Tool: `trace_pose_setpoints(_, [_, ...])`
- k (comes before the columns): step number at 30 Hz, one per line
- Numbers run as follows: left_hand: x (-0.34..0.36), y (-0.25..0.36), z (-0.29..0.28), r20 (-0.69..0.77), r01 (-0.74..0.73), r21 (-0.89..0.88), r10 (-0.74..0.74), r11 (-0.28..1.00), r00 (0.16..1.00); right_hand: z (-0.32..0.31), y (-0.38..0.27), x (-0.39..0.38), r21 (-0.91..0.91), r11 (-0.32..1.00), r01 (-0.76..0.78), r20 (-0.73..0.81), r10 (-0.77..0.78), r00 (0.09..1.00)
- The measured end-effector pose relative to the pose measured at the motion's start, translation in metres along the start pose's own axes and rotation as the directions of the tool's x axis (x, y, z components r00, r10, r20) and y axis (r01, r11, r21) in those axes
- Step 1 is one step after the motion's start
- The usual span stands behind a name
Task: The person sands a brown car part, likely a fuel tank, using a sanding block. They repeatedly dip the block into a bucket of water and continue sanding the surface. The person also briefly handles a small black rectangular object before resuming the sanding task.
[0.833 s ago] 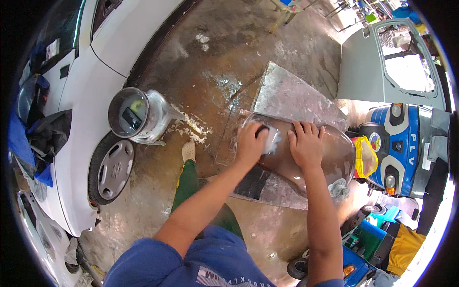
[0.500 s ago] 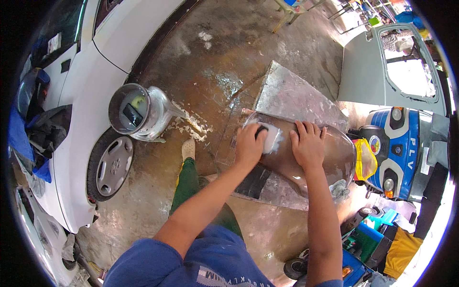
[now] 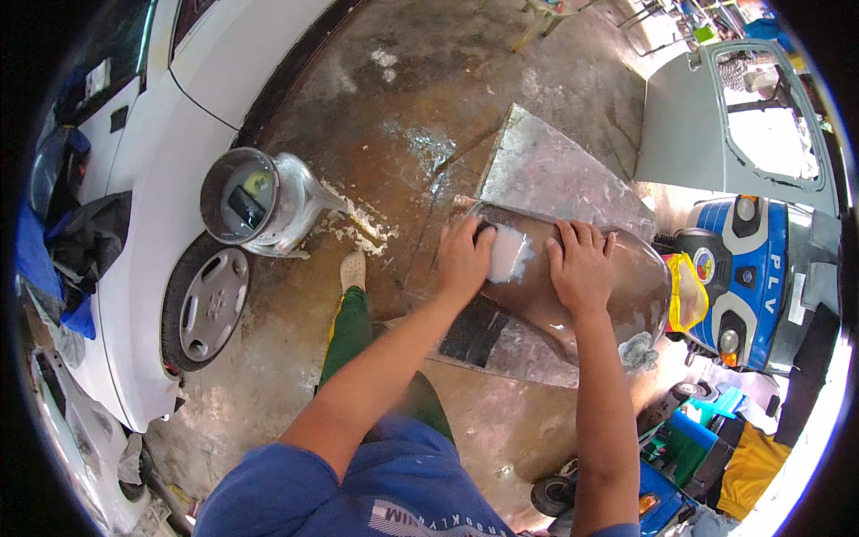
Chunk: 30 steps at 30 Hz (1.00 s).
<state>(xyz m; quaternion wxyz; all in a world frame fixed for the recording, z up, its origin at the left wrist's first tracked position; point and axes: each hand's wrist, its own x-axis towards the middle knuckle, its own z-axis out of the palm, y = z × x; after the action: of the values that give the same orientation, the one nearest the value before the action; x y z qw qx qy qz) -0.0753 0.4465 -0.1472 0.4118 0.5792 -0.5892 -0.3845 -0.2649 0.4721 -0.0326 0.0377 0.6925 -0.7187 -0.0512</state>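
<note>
Plainly, one hand bears a pad while the other lies spread on a brown panel

At the far left stands a white car [image 3: 148, 161], its front wheel [image 3: 215, 309] beside a round grey bucket [image 3: 279, 201] on a dull silver support. Cloudy-looking liquid shows in the bucket, with a dark rectangular block [image 3: 244, 206] and a yellow-green item [image 3: 259, 183] inside; it stands to the person's left, probably so that wet things can be reached without walking.

Next comes the left hand [image 3: 462, 258], curled around a small black pad [image 3: 484, 229], mostly hidden by the fingers. It works at the left end of a glossy, curved brown panel [image 3: 640, 282], just beside a whitish smeared patch [image 3: 508, 254]; the curled grip seems meant to keep the pad flat against the surface.

Right of the patch, the right hand [image 3: 583, 268] rests unclenched on the panel, fingers spread and holding nothing, presumably to steady it or feel its curve. The panel lies on a scuffed silver-grey board [image 3: 555, 170], perhaps to keep it off the wet floor [image 3: 385, 98]; what supports the board I cannot tell.

By the panel's lower right edge sits a crumpled grey cloth-like bundle [image 3: 638, 353]. Beyond its right end are a yellow bag [image 3: 685, 295] and a blue-and-white vehicle front [image 3: 768, 268].
</note>
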Motion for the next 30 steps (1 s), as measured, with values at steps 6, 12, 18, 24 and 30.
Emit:
trace_pose_setpoints(6, [-0.022,0.008,-0.004,0.083,-0.064,-0.004,0.065,0.998,0.994,0.001,0.005,-0.004,-0.007,1.000,-0.027,0.003,0.027,1.000])
trace_pose_setpoints(12, [0.038,0.016,0.018,0.022,-0.089,0.004,0.089,0.996,0.996,-0.004,-0.001,0.001,0.010,1.000,-0.013,0.012,0.013,1.000])
trace_pose_setpoints(18, [-0.010,0.020,0.011,0.053,-0.123,-0.026,0.125,0.992,0.991,-0.001,0.004,-0.004,-0.004,1.000,-0.028,0.005,0.028,1.000])
trace_pose_setpoints(24, [0.047,0.019,0.023,0.045,-0.119,0.046,0.116,0.992,0.992,-0.005,-0.003,0.002,0.000,1.000,-0.011,0.014,0.011,1.000])
trace_pose_setpoints(30, [0.007,0.021,0.020,0.052,-0.171,-0.016,0.172,0.985,0.984,-0.001,0.006,-0.005,0.006,1.000,-0.021,0.005,0.021,1.000])
